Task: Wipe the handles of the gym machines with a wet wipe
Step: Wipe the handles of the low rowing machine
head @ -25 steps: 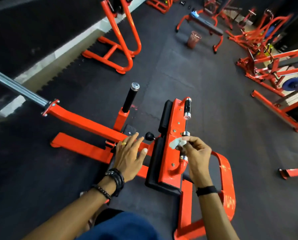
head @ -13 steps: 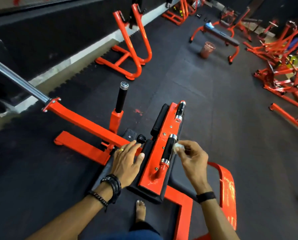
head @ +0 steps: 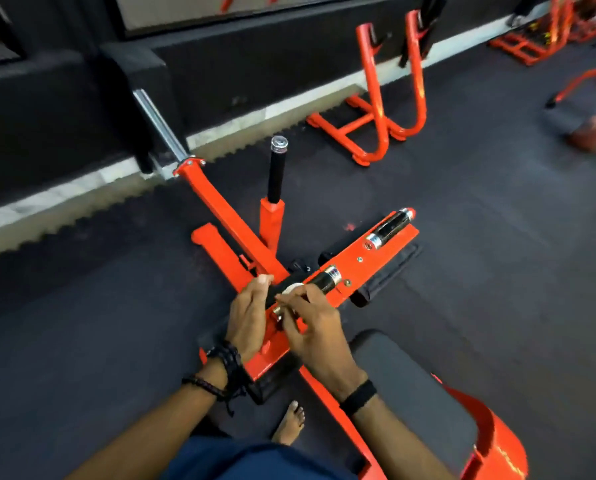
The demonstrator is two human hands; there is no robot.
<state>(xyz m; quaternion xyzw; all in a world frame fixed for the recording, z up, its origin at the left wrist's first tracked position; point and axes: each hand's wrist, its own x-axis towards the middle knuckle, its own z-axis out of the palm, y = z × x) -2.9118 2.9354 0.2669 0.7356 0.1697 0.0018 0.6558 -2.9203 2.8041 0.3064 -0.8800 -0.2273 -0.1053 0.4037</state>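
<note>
An orange gym machine lies low before me with black handles capped in chrome. My right hand pinches a small white wet wipe against the near handle. Beside that handle, my left hand rests flat against the machine's black pad, fingers together, holding nothing. The far handle lies bare at the end of the orange plate. An upright black handle stands on an orange post behind.
A chrome bar runs from the machine toward the black wall on the left. An orange rack stands near the wall. A black seat pad lies at lower right, my bare foot below. More orange equipment sits at the far right.
The view has swung left and the machine now lies diagonally. My right hand has brought the wipe onto the near handle's lower part; my left hand has moved in close beside it.
</note>
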